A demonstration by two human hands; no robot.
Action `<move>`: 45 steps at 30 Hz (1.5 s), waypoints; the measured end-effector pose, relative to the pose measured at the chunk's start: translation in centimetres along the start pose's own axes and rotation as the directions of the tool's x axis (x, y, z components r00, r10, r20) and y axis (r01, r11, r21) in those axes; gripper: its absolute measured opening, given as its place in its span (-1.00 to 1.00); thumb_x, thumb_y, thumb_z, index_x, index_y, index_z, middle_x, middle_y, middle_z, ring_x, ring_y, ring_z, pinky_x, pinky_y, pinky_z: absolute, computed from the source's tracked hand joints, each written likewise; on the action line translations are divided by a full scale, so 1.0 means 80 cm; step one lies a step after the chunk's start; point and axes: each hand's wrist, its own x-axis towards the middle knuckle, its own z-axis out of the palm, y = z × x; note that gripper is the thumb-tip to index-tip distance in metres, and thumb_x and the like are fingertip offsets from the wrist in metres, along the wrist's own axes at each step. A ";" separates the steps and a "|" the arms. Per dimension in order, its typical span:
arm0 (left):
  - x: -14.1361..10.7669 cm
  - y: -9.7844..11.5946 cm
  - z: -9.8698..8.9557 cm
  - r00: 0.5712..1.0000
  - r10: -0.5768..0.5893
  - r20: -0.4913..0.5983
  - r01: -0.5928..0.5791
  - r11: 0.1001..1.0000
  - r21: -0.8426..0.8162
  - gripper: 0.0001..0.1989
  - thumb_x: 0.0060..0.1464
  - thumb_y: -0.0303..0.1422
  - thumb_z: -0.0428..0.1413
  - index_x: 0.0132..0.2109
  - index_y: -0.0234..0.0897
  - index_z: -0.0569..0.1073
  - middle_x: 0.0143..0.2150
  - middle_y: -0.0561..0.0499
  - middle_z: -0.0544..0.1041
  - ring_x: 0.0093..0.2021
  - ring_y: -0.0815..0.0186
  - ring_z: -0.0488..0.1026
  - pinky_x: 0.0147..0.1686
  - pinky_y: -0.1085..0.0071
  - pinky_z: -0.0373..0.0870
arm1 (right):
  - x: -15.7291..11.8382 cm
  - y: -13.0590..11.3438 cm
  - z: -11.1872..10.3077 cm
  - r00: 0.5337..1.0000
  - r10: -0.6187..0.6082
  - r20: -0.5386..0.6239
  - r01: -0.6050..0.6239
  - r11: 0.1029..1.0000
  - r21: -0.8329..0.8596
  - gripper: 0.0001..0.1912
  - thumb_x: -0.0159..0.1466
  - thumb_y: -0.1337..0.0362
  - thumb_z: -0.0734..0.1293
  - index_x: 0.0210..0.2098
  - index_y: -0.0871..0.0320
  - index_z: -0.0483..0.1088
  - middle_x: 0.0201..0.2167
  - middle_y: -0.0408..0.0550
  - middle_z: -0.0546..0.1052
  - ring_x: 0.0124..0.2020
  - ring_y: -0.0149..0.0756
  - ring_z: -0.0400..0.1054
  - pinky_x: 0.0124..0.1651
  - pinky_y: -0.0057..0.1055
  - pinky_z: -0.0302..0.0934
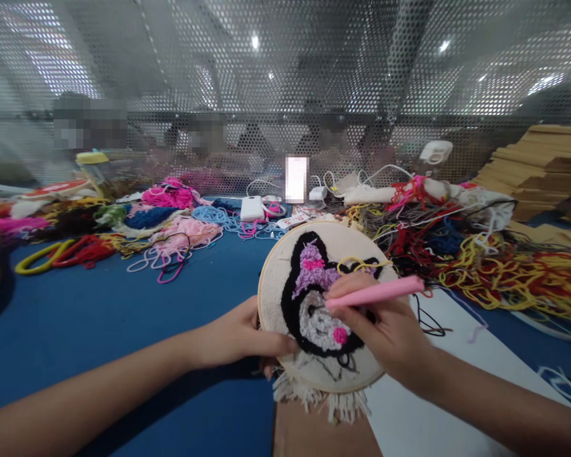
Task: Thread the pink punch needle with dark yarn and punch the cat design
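Observation:
My left hand [247, 343] grips the lower left edge of a round embroidery hoop [266, 273], thumb on the front and fingers behind. Cream cloth with a fringed lower edge is stretched in it, bearing a looped yarn design [292, 311] in black, purple, grey and pink. My right hand [385, 330] is closed around a pink punch needle [380, 293], held slantwise over the right part of the design. Its tip is hidden by my fingers. A yellow yarn strand [356, 261] loops over the cloth just above them.
Heaps of coloured yarn [495, 266] lie at right and more pink yarn [171, 197] at back left. A white charger-like box [252, 208] and a lit phone [297, 179] stand at the back, before a perforated metal screen [276, 82]. Stacked brown cardboard [542, 165] is far right.

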 end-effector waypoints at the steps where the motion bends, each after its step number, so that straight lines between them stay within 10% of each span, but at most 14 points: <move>1: 0.000 0.000 0.000 1.000 0.004 0.000 -0.004 1.000 -0.004 -0.74 -0.07 -0.30 0.20 -0.24 -0.38 0.43 -0.48 0.03 0.45 -0.60 0.50 0.30 -0.59 0.58 0.29 | 0.000 -0.001 0.001 1.000 -0.016 0.020 0.017 1.000 -0.024 -0.89 0.21 0.39 0.29 -0.27 0.06 0.37 -0.32 -0.11 0.45 -0.23 -0.31 0.35 -0.11 -0.26 0.25; 19: 0.002 -0.001 -0.003 1.000 -0.017 -0.022 0.017 1.000 -0.005 -0.71 -0.11 -0.26 0.21 -0.26 -0.38 0.44 -0.48 0.01 0.45 -0.62 0.49 0.31 -0.58 0.55 0.32 | 0.022 -0.008 -0.018 0.942 0.117 0.314 -0.152 0.985 0.087 -0.86 0.21 0.42 0.28 -0.29 0.09 0.43 -0.25 -0.09 0.50 -0.18 -0.32 0.37 -0.10 -0.29 0.26; 45: 0.003 -0.001 -0.002 1.000 0.023 -0.011 -0.023 0.999 -0.045 -0.78 -0.11 -0.33 0.21 -0.32 -0.40 0.44 -0.52 0.04 0.45 -0.68 0.54 0.29 -0.63 0.60 0.31 | 0.009 -0.004 -0.018 0.987 0.155 0.042 -0.160 0.973 0.165 -0.97 0.26 0.29 0.25 -0.28 0.06 0.30 -0.35 -0.15 0.35 -0.34 -0.41 0.26 -0.35 -0.42 0.16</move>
